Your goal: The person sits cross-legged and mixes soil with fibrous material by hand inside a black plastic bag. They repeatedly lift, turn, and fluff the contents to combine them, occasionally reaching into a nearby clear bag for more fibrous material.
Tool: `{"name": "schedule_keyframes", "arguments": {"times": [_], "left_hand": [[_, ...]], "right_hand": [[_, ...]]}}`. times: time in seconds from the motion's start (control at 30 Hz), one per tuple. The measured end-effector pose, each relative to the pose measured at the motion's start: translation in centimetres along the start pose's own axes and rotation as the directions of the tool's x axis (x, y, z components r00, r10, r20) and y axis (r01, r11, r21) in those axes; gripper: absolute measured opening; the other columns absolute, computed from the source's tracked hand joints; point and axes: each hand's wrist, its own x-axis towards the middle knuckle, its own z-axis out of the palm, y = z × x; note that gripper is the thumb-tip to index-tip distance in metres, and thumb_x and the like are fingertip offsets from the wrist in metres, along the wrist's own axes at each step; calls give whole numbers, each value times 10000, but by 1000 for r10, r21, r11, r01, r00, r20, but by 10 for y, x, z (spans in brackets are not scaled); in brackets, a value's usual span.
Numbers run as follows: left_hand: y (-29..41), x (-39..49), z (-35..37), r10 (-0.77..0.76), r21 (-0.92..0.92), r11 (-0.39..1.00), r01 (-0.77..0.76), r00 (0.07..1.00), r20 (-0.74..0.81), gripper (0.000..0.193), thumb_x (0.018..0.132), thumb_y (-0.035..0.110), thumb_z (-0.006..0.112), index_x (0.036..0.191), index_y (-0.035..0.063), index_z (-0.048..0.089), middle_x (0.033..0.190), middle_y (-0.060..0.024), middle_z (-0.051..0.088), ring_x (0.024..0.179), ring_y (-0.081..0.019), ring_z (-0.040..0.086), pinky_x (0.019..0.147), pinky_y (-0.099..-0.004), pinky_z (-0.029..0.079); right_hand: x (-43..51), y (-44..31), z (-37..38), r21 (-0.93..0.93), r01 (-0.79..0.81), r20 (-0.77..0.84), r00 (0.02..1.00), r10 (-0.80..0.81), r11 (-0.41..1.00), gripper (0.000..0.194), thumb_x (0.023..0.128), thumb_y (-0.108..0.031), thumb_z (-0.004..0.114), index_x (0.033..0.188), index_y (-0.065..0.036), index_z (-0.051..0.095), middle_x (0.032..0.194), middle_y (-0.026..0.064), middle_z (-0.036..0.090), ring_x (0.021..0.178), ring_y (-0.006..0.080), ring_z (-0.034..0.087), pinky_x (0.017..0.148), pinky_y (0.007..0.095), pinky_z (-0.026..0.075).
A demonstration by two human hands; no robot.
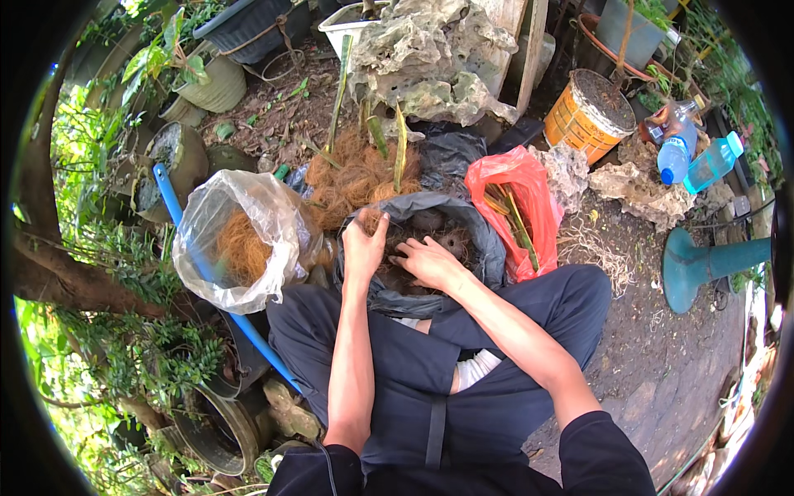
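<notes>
A black plastic bag (490, 239) stands wide at the top before my crossed legs, with brown fibrous coconut husks (456, 242) inside. My left hand (366, 245) is at its left rim, fingers bent around a tuft of brown fibre (370, 218). Inside the bag, my right hand (428, 260) rests on the dark fibrous contents with fingers spread; whether it grips anything cannot be told. Left of it, a clear plastic bag (205, 260) contains orange-brown coir fibre (242, 248). To the right, a red plastic bag (539, 186) holds cut green and yellow leaf pieces (520, 226).
Behind the bags lies a heap of coir (347, 173) with upright leaf cuttings, near a large rough rock (428, 56). A blue pipe (260, 347) runs along the left. An orange bucket (580, 118), plastic bottles (679, 152) and a green pedestal (682, 266) are at right.
</notes>
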Motion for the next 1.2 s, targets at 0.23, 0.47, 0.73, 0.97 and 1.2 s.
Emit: {"name": "schedule_keyframes", "arguments": {"times": [0.23, 0.47, 0.73, 0.97, 1.2], "left_hand": [[-7, 0, -10, -88, 178, 982, 71, 992, 91, 355, 913, 272, 726, 1095, -32, 714, 882, -260, 729, 896, -396, 733, 790, -447, 546], [-16, 1, -19, 29, 120, 989, -91, 898, 439, 476, 838, 246, 791, 1214, -25, 684, 1127, -245, 710, 1102, -365, 690, 950, -420, 524], [-9, -3, 6, 121, -97, 992, -85, 876, 466, 577, 816, 226, 847, 1271, -66, 646, 1232, -162, 703, 1153, -229, 650, 1039, -376, 480], [11, -6, 6, 93, -289, 956, 58, 871, 483, 422, 884, 162, 795, 1240, -34, 683, 1137, -78, 740, 1052, -128, 647, 991, -328, 492], [3, -6, 10, 110, -194, 981, -12, 857, 504, 256, 856, 141, 800, 1053, -20, 767, 908, -81, 768, 830, -102, 646, 853, -325, 529]], "right_hand": [[4, 10, 11, 250, -17, -147, 988, 55, 968, 150, 835, -181, 685, 885, -83, 787, 993, 117, 709, 964, 304, 700, 842, 405, 572], [0, 32, -19, 818, -24, -272, 865, 423, 575, 161, 884, -64, 731, 1024, 8, 763, 873, 179, 750, 789, 228, 741, 733, 355, 552], [-5, 54, -33, 985, 166, -124, 853, 507, -39, 190, 931, -107, 755, 1054, 38, 759, 890, 56, 746, 751, 93, 664, 704, 264, 542], [-8, 54, -38, 990, 138, -106, 850, 515, -25, 187, 931, -99, 747, 1044, 50, 754, 918, 64, 748, 799, 104, 671, 759, 275, 546], [-7, 52, -41, 981, 184, -187, 834, 519, 58, 178, 923, -82, 754, 1046, 45, 753, 940, 62, 757, 851, 103, 673, 803, 287, 544]]}}
